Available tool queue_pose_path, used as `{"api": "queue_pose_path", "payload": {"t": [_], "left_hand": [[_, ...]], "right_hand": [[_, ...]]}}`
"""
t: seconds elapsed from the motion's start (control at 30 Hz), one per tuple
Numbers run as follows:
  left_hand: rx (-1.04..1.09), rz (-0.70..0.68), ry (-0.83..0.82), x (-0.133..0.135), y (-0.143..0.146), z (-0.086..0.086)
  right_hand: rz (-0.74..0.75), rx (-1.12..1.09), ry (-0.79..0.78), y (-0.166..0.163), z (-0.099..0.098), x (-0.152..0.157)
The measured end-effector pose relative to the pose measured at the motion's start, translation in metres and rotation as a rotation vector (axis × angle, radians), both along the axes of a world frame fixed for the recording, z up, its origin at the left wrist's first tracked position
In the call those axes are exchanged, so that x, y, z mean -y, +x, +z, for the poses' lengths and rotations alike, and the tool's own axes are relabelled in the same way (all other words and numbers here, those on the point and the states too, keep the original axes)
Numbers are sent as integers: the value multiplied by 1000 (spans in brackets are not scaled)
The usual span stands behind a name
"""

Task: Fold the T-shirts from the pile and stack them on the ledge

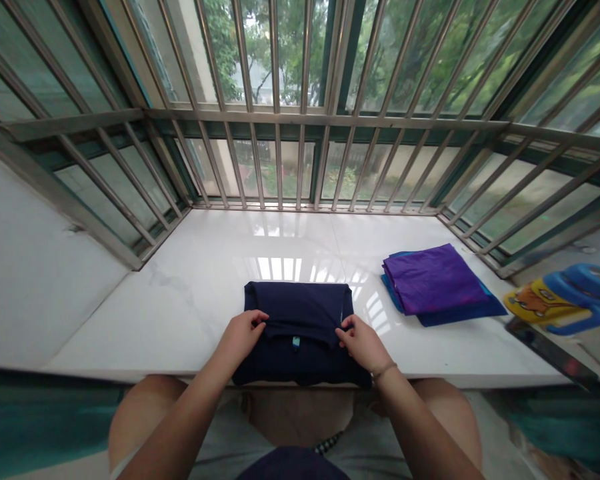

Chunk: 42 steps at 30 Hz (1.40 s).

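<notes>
A dark navy garment [300, 303] lies folded on the white sill, its top flap turned down toward me. Just below that flap's edge a small light label [295, 343] shows. My left hand [247, 333] pinches the flap's left corner, thumb against fingers. At the opposite corner my right hand [357, 339] pinches the cloth in the same way; a thin band circles that wrist. The garment's near edge reaches the front edge of the sill. Which kind of garment it is, I cannot tell.
To the right lies a folded stack of purple and blue cloth [435, 280]. Beyond it stands a yellow and blue bottle [555, 297] with a handle, beside a dark flat object [553, 352]. Metal window bars [325, 120] enclose the white sill [180, 307] on three sides.
</notes>
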<state>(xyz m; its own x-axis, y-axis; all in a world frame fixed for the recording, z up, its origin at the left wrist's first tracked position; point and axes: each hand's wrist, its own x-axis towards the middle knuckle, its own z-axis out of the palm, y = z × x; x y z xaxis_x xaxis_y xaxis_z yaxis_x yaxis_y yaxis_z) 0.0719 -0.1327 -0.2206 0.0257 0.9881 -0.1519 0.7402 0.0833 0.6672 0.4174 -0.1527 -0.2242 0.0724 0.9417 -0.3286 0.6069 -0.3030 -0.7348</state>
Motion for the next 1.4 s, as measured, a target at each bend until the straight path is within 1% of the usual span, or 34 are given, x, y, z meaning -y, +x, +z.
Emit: {"api": "queue_pose_path", "payload": {"t": [0.07,0.13,0.2,0.27,0.33,0.37,0.43,0.53,0.6,0.7,0.8,0.87,0.93,1.0,1.03,1.1,1.17,1.23,1.3,1.33,1.4], "left_hand": [[-49,-20,44,-6,-6,4],[-129,-31,127,-19,-10,12],[-206,-51,205,-41,-14,21],[-260,-124,208,-68,-16,30],[-298,-220,120,-96,-17,37],[-310,-257,68,-109,-17,39],[-323,-294,-14,-130,-15,42],[-328,-317,-66,-152,-13,46],[-330,-315,-58,-162,-11,50],[-333,-264,41,-172,-12,61],[-326,-196,185,-171,-16,76],[-289,-180,325,-160,-19,87],[-244,-185,476,-137,-21,94],[-223,-192,579,-103,-23,93],[-222,-199,606,-83,-23,88],[-226,-241,607,-39,-27,69],[-250,-322,542,3,-33,42],[-264,-393,476,38,-40,13],[-259,-421,446,65,-47,-10],[-252,-419,445,75,-50,-19],[-243,-400,462,89,-55,-29]], "right_hand": [[65,177,102,5,4,0],[68,318,205,7,15,-8],[92,406,307,7,29,-26],[200,480,397,5,43,-51],[351,551,392,2,53,-79],[408,582,355,1,56,-93],[467,621,258,-1,57,-117],[487,633,177,-2,55,-142],[476,638,176,-3,58,-152],[393,651,254,-4,68,-159],[289,651,379,-3,82,-156],[248,600,506,-1,90,-147],[226,525,652,5,94,-131],[233,459,761,12,92,-105],[251,433,794,17,87,-89],[315,395,818,26,72,-53],[403,394,799,33,49,-15],[499,434,764,39,25,20],[557,474,746,42,3,47],[567,486,747,44,-5,56],[549,495,768,46,-15,69]]}}
